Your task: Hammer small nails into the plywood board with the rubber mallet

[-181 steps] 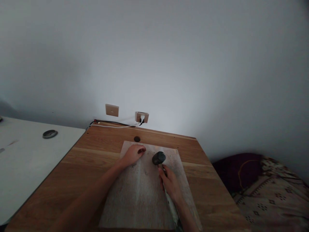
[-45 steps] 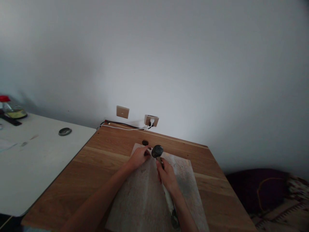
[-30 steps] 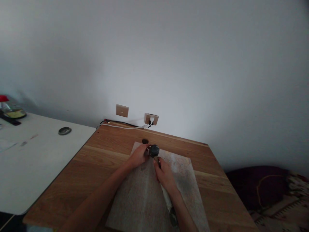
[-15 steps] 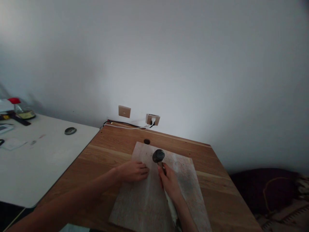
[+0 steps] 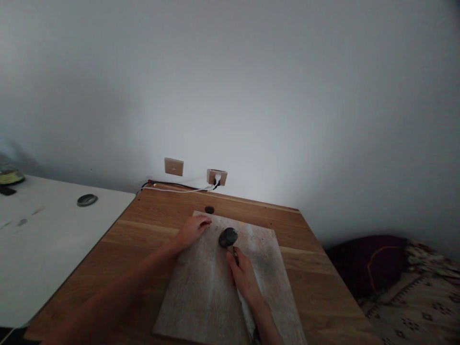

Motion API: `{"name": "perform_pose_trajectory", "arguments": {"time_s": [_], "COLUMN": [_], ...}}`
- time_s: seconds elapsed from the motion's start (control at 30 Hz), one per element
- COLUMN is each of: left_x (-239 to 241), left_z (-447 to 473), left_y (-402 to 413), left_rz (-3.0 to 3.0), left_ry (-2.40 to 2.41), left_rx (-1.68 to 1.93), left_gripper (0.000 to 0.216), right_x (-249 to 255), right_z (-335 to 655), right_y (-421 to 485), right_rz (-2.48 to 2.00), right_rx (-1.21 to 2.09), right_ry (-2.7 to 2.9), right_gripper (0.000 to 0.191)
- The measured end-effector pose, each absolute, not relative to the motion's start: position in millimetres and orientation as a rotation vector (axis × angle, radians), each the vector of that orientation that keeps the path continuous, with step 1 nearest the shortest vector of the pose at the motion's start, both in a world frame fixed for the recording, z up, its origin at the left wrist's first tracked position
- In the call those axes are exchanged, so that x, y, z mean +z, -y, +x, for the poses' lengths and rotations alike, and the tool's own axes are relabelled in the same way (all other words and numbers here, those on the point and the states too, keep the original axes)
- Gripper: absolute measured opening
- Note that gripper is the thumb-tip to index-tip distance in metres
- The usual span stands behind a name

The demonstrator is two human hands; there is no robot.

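Observation:
A black-headed rubber mallet (image 5: 228, 237) is in my right hand (image 5: 244, 275), gripped close below its head. Its pale handle runs back under my wrist. The mallet head is over the far half of a worn, greyish wooden board (image 5: 212, 287). My left hand (image 5: 193, 231) rests at the board's far left corner, its fingers curled and drawn together. Whatever those fingertips may hold is too small to make out. Tiny specks dot the board's far end.
Beneath the board is a brown wooden table (image 5: 140, 235) against the wall. Cables lead to a wall socket (image 5: 217, 177). On the white table (image 5: 53, 244) at left lies a small round dark dish (image 5: 86, 200). Patterned fabric (image 5: 417, 306) and a dark purple cloth (image 5: 359, 258) lie at right.
My left hand has slid away from me to the board's far left corner, its fingers now curled. The mallet remains in my right hand. The view has swung slightly right.

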State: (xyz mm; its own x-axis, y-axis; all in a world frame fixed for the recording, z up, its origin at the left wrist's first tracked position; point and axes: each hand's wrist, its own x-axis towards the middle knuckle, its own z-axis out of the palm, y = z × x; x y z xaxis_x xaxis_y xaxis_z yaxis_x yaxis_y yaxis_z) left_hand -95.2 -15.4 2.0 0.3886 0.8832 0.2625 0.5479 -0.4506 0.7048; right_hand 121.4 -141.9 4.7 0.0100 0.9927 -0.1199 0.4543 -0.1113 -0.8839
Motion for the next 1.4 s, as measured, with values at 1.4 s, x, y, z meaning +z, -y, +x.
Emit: {"name": "perform_pose_trajectory", "arguments": {"time_s": [1.4], "left_x": [-14.9], "left_z": [-89.6], "left_y": [11.2], "left_rz": [1.953], "left_ry": [-1.242], "left_rx": [0.931], "left_gripper": [0.048], "right_x": [36.7], "right_z": [82.7], "right_y": [82.9], "right_rz": [-1.574], "right_rx": [1.077], "right_ry": [1.687], "right_gripper": [0.024]}}
